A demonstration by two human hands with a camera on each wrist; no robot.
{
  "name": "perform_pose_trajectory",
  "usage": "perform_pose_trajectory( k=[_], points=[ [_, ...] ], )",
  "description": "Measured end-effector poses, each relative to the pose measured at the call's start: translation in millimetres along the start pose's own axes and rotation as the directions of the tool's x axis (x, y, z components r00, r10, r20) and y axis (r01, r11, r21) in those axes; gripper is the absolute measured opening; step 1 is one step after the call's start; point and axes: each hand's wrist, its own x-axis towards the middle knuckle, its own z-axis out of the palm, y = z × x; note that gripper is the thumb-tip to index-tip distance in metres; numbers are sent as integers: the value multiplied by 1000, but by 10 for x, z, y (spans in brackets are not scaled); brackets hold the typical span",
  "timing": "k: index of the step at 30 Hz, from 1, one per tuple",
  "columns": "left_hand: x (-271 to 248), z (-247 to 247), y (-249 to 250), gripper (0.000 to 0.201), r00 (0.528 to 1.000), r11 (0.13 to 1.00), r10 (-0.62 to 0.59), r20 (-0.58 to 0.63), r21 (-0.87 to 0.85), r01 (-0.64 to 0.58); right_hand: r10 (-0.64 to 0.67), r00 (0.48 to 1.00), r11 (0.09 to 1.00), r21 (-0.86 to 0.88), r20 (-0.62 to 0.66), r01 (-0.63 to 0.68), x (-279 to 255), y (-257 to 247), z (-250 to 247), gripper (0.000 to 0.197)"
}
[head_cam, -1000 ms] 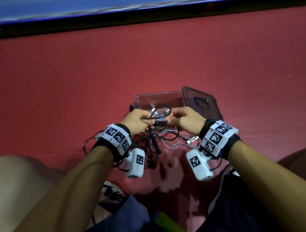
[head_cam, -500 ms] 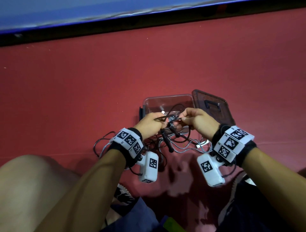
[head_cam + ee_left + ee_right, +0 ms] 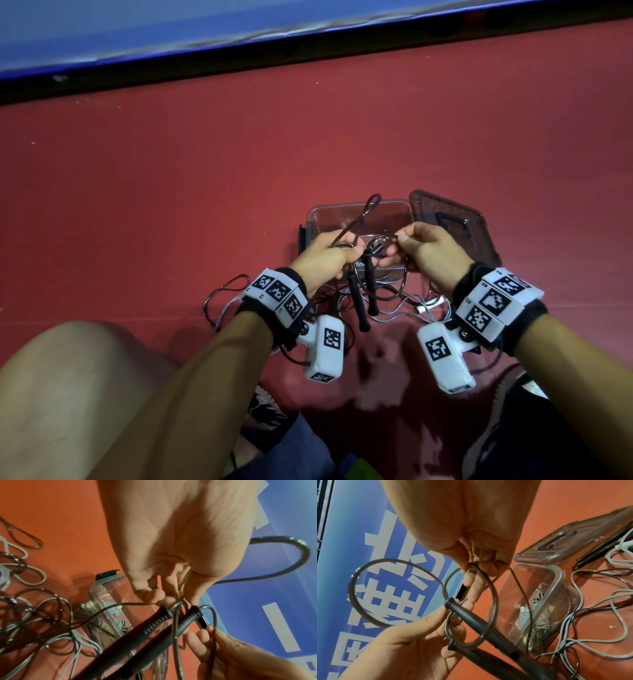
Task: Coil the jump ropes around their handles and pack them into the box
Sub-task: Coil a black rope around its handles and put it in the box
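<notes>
My left hand [image 3: 344,254] grips the black jump rope just above its two black ribbed handles [image 3: 363,301], which hang side by side toward the floor. A loop of the dark cord [image 3: 371,204] sticks up behind that hand. My right hand [image 3: 401,240] pinches another loop of the same cord [image 3: 489,588] beside the handle tops [image 3: 467,613]. Both hands hover over the near edge of the clear plastic box [image 3: 318,219]. Inside the box lie coiled grey ropes [image 3: 541,619]. In the left wrist view the handles [image 3: 154,626] cross below my curled fingers.
The box's dark translucent lid [image 3: 459,219] lies flat right of the box. A tangle of loose grey and dark ropes [image 3: 394,305] covers the red floor under my wrists, with another black handle [image 3: 597,555] by the lid. My knees flank the scene. A blue banner [image 3: 171,27] runs along the back.
Both hands have lifted slightly and pulled apart. A cord loop now stands up behind my left hand, and the two handles hang straighter below it.
</notes>
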Motion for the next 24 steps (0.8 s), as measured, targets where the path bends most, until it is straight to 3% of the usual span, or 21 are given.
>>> perform_pose_trajectory(
  k=[4, 9, 13, 18, 24],
  points=[
    [15, 30, -10, 19, 1000, 998, 13, 11, -65, -12, 14, 999, 999, -34, -41, -15, 14, 17, -13, 19],
    [11, 29, 3, 15, 1000, 997, 21, 6, -73, -20, 68, 997, 984, -170, 42, -60, -14, 45, -36, 17],
    [24, 23, -17, 12, 999, 1000, 24, 27, 13, -25, -8, 992, 942, -333, 126, 50, -31, 57, -29, 9],
    [-9, 12, -23, 17, 997, 996, 22, 79, 87, -29, -81, 982, 972, -202, 173, 116, -95, -21, -25, 20],
    [-34, 10, -23, 19, 999, 998, -19, 45, 63, 16, -38, 984, 935, -342, 173, 96, -28, 46, -59, 18]
  ],
)
